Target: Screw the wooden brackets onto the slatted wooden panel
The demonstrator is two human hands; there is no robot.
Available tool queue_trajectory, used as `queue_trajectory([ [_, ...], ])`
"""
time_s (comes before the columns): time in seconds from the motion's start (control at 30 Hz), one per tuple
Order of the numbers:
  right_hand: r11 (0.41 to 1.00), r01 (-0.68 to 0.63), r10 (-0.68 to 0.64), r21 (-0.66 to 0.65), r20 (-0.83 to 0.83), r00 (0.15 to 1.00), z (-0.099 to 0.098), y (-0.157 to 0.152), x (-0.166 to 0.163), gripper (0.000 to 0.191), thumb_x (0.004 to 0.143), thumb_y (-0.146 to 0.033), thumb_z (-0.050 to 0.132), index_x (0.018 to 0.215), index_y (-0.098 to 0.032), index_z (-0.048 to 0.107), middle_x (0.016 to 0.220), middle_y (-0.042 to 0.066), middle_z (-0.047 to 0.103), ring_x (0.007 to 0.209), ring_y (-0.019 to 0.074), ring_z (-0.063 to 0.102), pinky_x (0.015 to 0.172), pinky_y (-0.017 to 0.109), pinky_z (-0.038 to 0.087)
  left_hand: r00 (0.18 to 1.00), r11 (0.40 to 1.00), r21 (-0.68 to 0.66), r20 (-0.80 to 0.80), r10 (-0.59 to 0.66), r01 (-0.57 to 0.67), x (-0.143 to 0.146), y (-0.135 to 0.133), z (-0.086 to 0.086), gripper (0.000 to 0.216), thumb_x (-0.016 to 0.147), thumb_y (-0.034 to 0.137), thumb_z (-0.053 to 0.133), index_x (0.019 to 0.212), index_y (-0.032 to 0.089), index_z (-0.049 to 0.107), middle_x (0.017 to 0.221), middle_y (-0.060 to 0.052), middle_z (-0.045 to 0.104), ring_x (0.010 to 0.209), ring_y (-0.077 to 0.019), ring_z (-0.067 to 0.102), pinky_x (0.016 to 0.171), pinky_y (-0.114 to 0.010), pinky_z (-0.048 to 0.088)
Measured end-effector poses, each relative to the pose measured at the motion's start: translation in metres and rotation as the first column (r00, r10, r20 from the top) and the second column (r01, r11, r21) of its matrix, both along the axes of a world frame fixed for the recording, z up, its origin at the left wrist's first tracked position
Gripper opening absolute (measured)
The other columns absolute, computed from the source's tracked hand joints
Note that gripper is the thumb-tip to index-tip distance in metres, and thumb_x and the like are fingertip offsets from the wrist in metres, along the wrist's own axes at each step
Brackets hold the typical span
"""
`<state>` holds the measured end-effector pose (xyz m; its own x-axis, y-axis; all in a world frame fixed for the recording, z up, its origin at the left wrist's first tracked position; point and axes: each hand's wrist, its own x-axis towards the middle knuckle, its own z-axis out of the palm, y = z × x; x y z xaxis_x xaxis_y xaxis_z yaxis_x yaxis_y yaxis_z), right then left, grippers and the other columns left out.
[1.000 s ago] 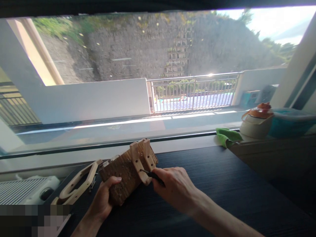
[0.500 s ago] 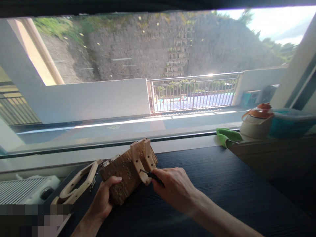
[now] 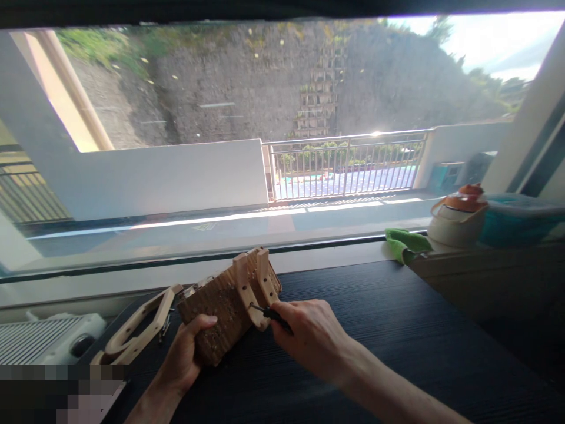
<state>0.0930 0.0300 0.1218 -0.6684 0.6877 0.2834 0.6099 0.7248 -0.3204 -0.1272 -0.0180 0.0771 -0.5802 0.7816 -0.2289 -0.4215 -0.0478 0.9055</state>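
A rough brown wooden block [image 3: 212,312], tilted up off the dark table, is gripped by my left hand [image 3: 188,347] at its lower left, thumb across the front. Two pale curved wooden pieces with holes lie across the block's right part, the nearer being a wooden strip [image 3: 247,294]. My right hand [image 3: 309,335] is closed round the black handle of a screwdriver [image 3: 276,318]. Its tip meets a hole in that nearer strip. The fingers of my right hand under the handle are partly hidden.
Left of the block lie pale wooden frame pieces [image 3: 145,324] and several screws [image 3: 165,327] on the black table [image 3: 353,353]. A green cloth [image 3: 406,244], a bottle with an orange lid [image 3: 459,221] and a teal tub [image 3: 521,218] stand on the sill. A white heater [image 3: 48,341] is at left.
Almost nothing differs. Both hands, the block and the screwdriver keep their places, with only a very slight shift of the whole view.
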Motion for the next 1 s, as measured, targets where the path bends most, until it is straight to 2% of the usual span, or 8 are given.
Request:
queue_trajectory([
  [0.4,1.000,-0.005,0.004,0.025,0.039,0.999,0.003,0.001,0.000,0.017,0.093,-0.028,0.048,0.089,-0.021,0.064,0.079,0.000,0.070,0.070,0.0147,0.065,0.056,0.028,0.027,1.000,1.000,0.022,-0.014,-0.021,0.022,0.002,-0.001,0.002,0.055,0.059,0.007,0.065,0.114,0.016,0.065,0.070,-0.002,0.075,0.065,-0.0240,0.072,0.053,-0.030,0.058],
  [0.57,0.991,-0.015,0.006,0.131,0.068,0.998,-0.003,0.001,0.000,0.015,0.095,-0.018,0.047,0.097,-0.022,0.061,0.081,0.001,0.066,0.070,0.0144,0.062,0.057,0.027,0.031,0.999,0.999,0.013,-0.011,-0.033,0.033,0.002,0.000,0.002,0.054,0.056,0.007,0.067,0.109,0.015,0.067,0.067,-0.001,0.074,0.065,-0.0250,0.072,0.049,-0.028,0.055],
  [0.7,0.993,-0.010,-0.002,0.113,0.105,0.994,-0.011,0.000,-0.004,0.014,0.096,-0.016,0.046,0.097,-0.019,0.059,0.082,0.002,0.067,0.068,0.0165,0.062,0.055,0.029,0.031,0.999,0.999,0.019,-0.027,-0.026,0.027,0.002,0.000,0.001,0.055,0.055,0.008,0.068,0.110,0.016,0.068,0.070,-0.001,0.076,0.067,-0.0251,0.073,0.054,-0.029,0.057],
  [0.9,0.989,0.003,-0.007,0.148,0.026,1.000,-0.019,0.002,-0.003,0.021,0.092,-0.010,0.048,0.108,-0.022,0.055,0.085,0.000,0.064,0.073,0.0156,0.061,0.063,0.028,0.036,0.998,0.999,0.024,-0.041,-0.041,0.042,0.000,0.000,0.000,0.059,0.054,0.008,0.069,0.112,0.016,0.067,0.073,-0.002,0.077,0.067,-0.0246,0.073,0.058,-0.031,0.058],
  [1.0,0.979,-0.026,0.014,0.201,0.061,0.998,-0.019,0.002,-0.005,0.019,0.092,-0.006,0.046,0.100,-0.020,0.056,0.085,0.002,0.063,0.075,0.0170,0.061,0.062,0.028,0.036,0.997,0.998,0.039,-0.048,-0.054,0.056,-0.001,-0.001,0.000,0.061,0.051,0.009,0.072,0.111,0.017,0.067,0.074,-0.001,0.077,0.067,-0.0238,0.073,0.057,-0.029,0.058],
])
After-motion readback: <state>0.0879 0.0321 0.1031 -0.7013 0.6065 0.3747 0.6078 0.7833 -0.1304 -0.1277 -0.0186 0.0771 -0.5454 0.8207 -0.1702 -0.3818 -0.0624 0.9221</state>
